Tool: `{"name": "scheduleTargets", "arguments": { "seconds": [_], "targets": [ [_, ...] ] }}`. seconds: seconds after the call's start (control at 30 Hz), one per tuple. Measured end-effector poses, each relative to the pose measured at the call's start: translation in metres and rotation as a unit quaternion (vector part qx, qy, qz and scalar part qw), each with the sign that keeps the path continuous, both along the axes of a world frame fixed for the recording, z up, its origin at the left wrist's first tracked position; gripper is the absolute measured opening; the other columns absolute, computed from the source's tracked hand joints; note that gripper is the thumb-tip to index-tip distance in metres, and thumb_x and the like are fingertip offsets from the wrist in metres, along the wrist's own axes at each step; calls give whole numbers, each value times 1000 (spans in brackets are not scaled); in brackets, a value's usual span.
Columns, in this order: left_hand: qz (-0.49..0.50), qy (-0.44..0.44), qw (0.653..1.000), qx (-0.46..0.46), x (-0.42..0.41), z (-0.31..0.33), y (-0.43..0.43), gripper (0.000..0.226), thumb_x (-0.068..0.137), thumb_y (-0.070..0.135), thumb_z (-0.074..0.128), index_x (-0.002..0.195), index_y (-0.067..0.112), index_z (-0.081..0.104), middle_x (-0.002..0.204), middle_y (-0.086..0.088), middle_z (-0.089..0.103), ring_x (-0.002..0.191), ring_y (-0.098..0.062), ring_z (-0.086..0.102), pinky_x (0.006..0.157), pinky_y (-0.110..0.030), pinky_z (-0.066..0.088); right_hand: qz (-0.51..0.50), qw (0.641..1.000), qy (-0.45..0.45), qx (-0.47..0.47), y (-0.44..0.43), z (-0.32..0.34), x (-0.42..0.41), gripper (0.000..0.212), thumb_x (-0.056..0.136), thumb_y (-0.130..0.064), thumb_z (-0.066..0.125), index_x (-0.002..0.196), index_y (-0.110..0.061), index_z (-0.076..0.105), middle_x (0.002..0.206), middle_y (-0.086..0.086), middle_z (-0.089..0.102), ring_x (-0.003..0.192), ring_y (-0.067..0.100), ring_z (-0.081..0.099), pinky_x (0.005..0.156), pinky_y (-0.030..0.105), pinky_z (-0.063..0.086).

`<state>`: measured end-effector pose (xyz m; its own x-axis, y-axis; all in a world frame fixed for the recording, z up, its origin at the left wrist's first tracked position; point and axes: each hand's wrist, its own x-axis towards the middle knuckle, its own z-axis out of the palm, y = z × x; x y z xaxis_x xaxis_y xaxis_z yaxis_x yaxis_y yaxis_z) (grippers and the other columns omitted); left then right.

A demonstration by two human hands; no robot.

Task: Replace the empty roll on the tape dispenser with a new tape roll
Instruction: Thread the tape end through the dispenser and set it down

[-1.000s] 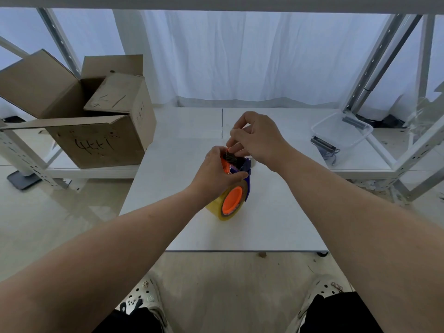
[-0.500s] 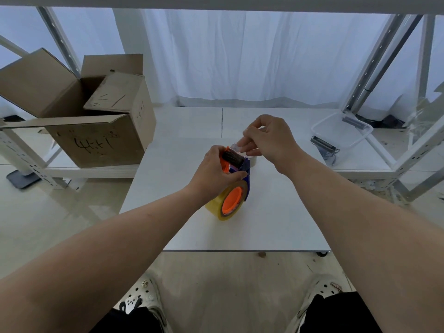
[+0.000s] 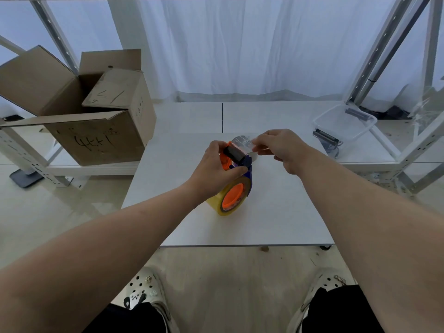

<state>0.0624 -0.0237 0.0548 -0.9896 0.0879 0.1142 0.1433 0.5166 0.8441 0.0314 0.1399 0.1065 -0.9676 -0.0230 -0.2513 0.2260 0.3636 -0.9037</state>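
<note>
A blue and orange tape dispenser (image 3: 236, 164) stands on the white table (image 3: 276, 212) with a yellowish tape roll (image 3: 223, 203) mounted on its orange hub. My left hand (image 3: 216, 167) grips the dispenser's upper part, just below its black toothed cutter. My right hand (image 3: 278, 147) pinches the free end of a clear strip of tape (image 3: 242, 143) that stretches from the cutter to the right. A pale round object behind the dispenser is mostly hidden by the tape and my hands.
An open cardboard box (image 3: 91, 116) sits on a low shelf at the left. A clear plastic bin (image 3: 343, 121) with dark metal parts rests on the shelf at the right. Metal rack posts (image 3: 374, 56) rise on both sides. My shoes show below the table edge.
My right hand has moved from directly over the cutter out to the right, drawing a clear strip of tape away from the dispenser. My left hand has kept its grip.
</note>
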Motion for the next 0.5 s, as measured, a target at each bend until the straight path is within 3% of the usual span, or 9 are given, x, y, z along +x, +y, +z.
{"name": "scheduleTargets", "arguments": {
  "seconds": [0.07, 0.2, 0.4, 0.47, 0.5],
  "targets": [
    [-9, 1, 1000, 12, 0, 0, 0, 61, 76, 28, 75, 122, 15, 37, 115, 1, 46, 102, -14, 46, 74, -15, 41, -2, 1000, -14, -9, -2, -1, -1, 12, 89, -15, 57, 93, -7, 64, 93, 8, 66, 83, 15, 58, 60, 15, 38],
    [-25, -9, 999, 18, -2, -1, -3, 61, 79, 23, 73, 123, 12, 33, 119, -5, 44, 104, -16, 44, 82, -23, 39, -16, 997, -78, 7, -6, -7, 0, 9, 83, -18, 59, 79, -13, 65, 85, 2, 70, 79, 13, 63, 86, 35, 34],
    [-30, -2, 999, 13, -1, -4, -7, 61, 77, 21, 75, 118, 16, 30, 118, -4, 41, 104, -19, 45, 87, -30, 48, -42, 984, -164, -49, -13, -14, 9, 7, 79, -18, 60, 73, -18, 62, 87, -1, 69, 87, 16, 60, 84, 36, 33],
    [-49, 2, 999, 21, -2, -4, -10, 67, 75, 18, 76, 122, 21, 28, 118, -3, 39, 100, -17, 48, 87, -27, 49, -53, 981, -177, -67, -16, -16, 12, 3, 79, -17, 60, 80, -17, 63, 97, 3, 67, 90, 18, 59, 87, 36, 32],
    [-63, 1, 998, 19, -2, -3, -11, 73, 74, 18, 76, 127, 26, 26, 118, -3, 37, 100, -14, 49, 87, -24, 48, -60, 979, -177, -81, -18, -18, 13, 11, 79, -15, 60, 89, -15, 63, 100, 4, 66, 89, 18, 58, 88, 36, 32]
  ]
}}
